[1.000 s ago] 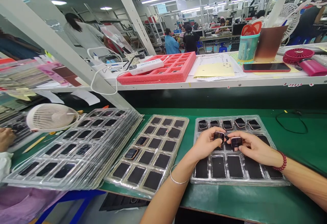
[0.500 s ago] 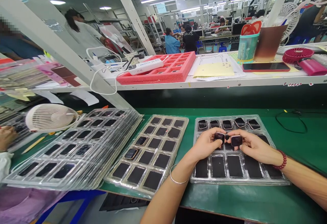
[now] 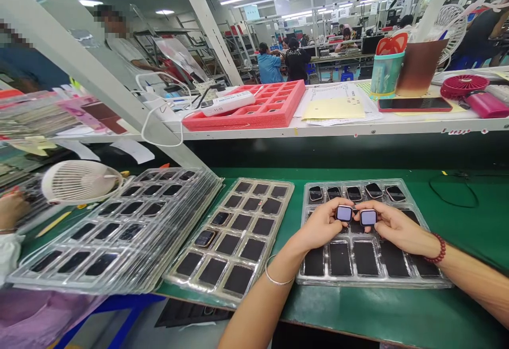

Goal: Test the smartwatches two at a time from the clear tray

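My left hand pinches a smartwatch by its edges, its screen lit pale and facing me. Close beside it, my right hand grips a second smartwatch, also with a lit screen. Both are held just above a clear plastic tray on the green table. Along that tray's back row lie several dark-screened watches; its front pockets show black lining. To the left, another tray has two watches in its left column.
A tall stack of clear trays leans at the left, beside a white fan. Above the table runs a shelf with a red foam tray, papers, a phone and cups. A black cable lies at the right. A co-worker's hand is at far left.
Both watch screens have gone from dark to lit. My hands have hardly moved. In the background at the left, a standing person has turned.
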`<action>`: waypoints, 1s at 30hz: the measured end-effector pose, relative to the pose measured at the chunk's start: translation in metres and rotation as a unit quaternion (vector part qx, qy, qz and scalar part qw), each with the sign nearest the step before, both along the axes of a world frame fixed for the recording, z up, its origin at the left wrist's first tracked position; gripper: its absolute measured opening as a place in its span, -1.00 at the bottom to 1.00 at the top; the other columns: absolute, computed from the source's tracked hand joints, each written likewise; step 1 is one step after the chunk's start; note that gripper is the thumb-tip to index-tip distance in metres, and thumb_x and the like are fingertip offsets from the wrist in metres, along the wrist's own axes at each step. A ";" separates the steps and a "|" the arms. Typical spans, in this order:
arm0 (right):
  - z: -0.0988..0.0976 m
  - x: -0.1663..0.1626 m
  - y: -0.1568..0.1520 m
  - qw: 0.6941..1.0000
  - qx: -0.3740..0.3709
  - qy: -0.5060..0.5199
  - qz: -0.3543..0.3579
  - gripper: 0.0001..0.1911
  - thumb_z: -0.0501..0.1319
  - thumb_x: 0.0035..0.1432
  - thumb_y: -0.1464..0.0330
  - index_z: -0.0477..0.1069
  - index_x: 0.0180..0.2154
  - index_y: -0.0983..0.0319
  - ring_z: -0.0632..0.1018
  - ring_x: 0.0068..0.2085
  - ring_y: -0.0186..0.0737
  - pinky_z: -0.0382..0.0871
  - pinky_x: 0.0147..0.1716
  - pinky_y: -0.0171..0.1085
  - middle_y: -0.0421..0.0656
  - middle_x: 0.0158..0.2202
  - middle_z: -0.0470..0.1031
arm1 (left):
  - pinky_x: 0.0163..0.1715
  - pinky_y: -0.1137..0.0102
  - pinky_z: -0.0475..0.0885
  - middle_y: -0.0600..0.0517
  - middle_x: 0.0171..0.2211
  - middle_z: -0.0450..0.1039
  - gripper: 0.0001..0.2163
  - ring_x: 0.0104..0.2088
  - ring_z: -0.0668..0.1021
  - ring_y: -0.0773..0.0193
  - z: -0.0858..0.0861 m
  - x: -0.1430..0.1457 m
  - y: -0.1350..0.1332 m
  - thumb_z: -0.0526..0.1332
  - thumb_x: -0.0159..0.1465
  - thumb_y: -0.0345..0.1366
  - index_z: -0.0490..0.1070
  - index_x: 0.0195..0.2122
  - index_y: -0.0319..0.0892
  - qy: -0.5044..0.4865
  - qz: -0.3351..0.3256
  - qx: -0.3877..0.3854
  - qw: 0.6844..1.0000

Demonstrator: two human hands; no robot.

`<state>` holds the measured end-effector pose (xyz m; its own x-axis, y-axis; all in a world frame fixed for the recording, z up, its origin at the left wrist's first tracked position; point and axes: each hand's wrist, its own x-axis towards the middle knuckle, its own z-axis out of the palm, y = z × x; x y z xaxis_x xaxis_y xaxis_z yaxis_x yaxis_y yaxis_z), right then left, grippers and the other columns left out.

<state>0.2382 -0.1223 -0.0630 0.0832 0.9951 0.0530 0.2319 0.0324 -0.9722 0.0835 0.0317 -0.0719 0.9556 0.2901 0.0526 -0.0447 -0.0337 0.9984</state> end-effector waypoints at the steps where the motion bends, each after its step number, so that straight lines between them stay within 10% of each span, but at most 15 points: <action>1: 0.000 0.000 0.000 1.000 -0.001 -0.003 0.000 -0.44 -0.02 0.02 0.59 0.22 0.07 0.14 0.51 -0.19 -0.26 0.44 -0.09 -0.17 -0.12 -0.02 0.37 | -0.18 0.39 0.40 -0.02 -0.19 0.43 -0.51 -0.24 0.48 0.29 0.000 0.000 0.000 0.07 -0.01 -0.59 0.35 -0.02 -0.16 0.000 -0.002 -0.002 1.000; 30: 0.006 -0.002 -0.002 0.998 -0.001 -0.060 -0.030 -0.55 0.04 0.14 0.49 0.24 0.09 0.18 0.52 -0.13 -0.18 0.50 -0.13 -0.15 -0.06 -0.02 0.42 | -0.23 0.39 0.37 -0.01 -0.27 0.44 -0.57 -0.22 0.51 0.24 0.010 -0.003 -0.004 0.21 0.06 -0.49 0.29 -0.01 -0.17 0.003 0.035 -0.035 0.999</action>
